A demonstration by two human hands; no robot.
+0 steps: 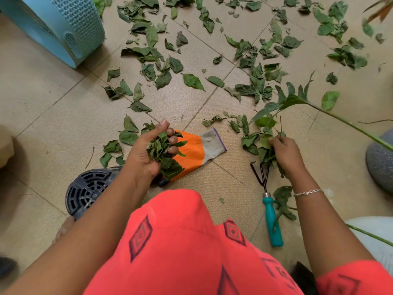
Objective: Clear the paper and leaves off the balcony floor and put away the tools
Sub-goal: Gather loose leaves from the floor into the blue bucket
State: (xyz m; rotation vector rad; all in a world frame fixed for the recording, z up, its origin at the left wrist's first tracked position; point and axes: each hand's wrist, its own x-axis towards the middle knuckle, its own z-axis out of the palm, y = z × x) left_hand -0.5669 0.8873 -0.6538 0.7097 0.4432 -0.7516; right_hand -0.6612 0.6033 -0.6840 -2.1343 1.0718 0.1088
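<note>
Several green leaves point(192, 80) lie scattered over the tan tiled floor point(63, 116). My left hand point(148, 149) is turned palm up and grips a bunch of leaves point(161, 152) just above an orange and grey glove point(195, 150). My right hand point(286, 153) holds another clump of leaves point(266, 145) low over the floor, right above the black prongs of a small hand rake. The rake's teal handle point(273, 222) lies on the tiles beside my right forearm. No paper is in view.
A light blue plastic basket point(63, 26) stands at the top left. A black round perforated object point(85, 192) sits under my left forearm. A long green plant stem point(340, 120) reaches in from the right, near a grey pot point(380, 160).
</note>
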